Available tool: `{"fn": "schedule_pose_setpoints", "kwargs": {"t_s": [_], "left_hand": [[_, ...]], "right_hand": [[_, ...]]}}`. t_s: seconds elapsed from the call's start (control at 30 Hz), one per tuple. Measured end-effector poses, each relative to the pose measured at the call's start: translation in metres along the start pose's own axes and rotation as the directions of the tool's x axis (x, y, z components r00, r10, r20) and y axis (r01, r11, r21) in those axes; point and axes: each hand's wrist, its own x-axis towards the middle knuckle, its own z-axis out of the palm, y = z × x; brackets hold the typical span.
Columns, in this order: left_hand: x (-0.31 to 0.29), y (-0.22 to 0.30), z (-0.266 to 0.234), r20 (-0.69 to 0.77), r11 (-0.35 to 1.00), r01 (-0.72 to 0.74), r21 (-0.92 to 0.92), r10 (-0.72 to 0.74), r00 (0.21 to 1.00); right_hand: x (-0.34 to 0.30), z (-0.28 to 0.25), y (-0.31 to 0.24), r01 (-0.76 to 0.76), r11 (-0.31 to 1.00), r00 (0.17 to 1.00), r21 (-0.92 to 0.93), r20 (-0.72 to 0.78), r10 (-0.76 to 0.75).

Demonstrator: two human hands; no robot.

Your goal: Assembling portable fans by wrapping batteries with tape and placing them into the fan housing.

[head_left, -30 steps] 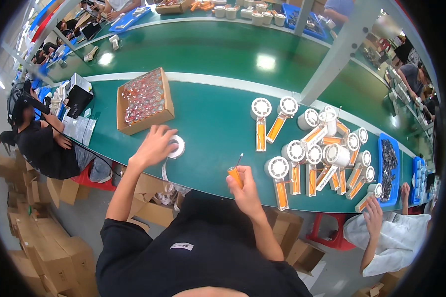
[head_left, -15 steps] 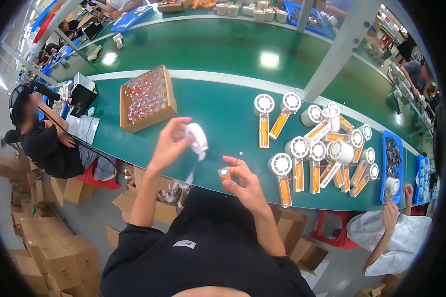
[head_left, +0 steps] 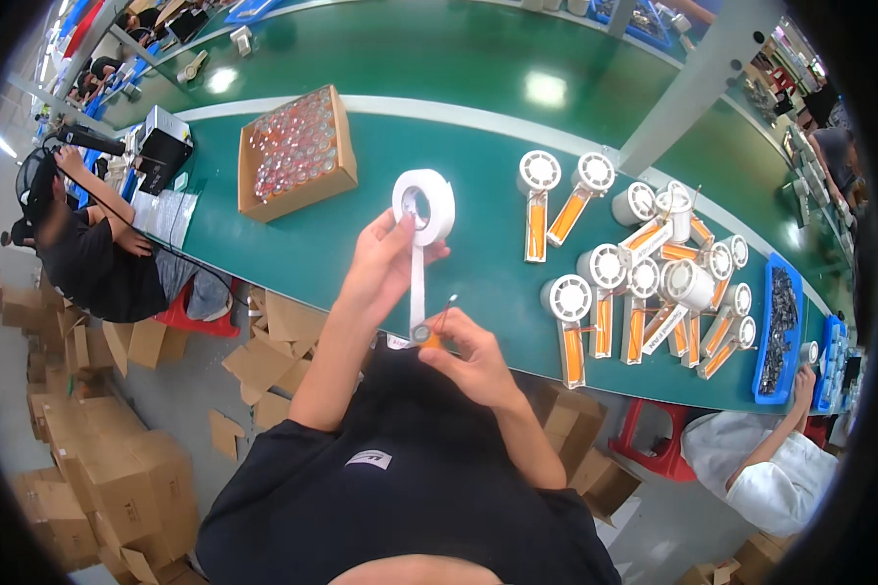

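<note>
My left hand [head_left: 382,261] grips a roll of white tape [head_left: 440,203], its fingers at the roll's lower edge and core. A loose tape strip [head_left: 418,285] hangs from the roll down to a small orange cylinder [head_left: 431,340] with a round metal-looking end and thin wires. Thumb and fingers of my right hand [head_left: 476,363] pinch that cylinder just past the table's near edge. The strip's lower end meets the cylinder; whether it sticks there I cannot tell. To the right lie several white fan housings [head_left: 568,297] with orange parts in their handles.
A cardboard box [head_left: 307,195] of shiny round pieces stands at the back left of the green table [head_left: 293,258]. A blue tray [head_left: 777,390] of dark parts lies far right. A metal post [head_left: 698,93] rises behind. Co-workers sit on both sides.
The tape roll has moved right and now shows its round face. Its strip, earlier hanging away from the orange cylinder, now reaches it. My right hand has shifted slightly left and down.
</note>
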Motion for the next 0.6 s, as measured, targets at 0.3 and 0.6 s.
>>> {"fn": "schedule_pose_setpoints", "kwargs": {"t_s": [0.3,0.6], "left_hand": [[-0.019,-0.001,-0.005,-0.091,0.988,-0.051,0.146,0.065,0.994],[-0.046,-0.018,0.015,-0.123,0.940,0.030,0.339,0.012,0.992]], "right_hand": [[-0.021,-0.009,-0.006,-0.024,0.982,0.979,-0.189,-0.205,-0.015],[0.005,-0.033,-0.037,0.056,0.998,0.872,-0.015,-0.487,-0.056]]}}
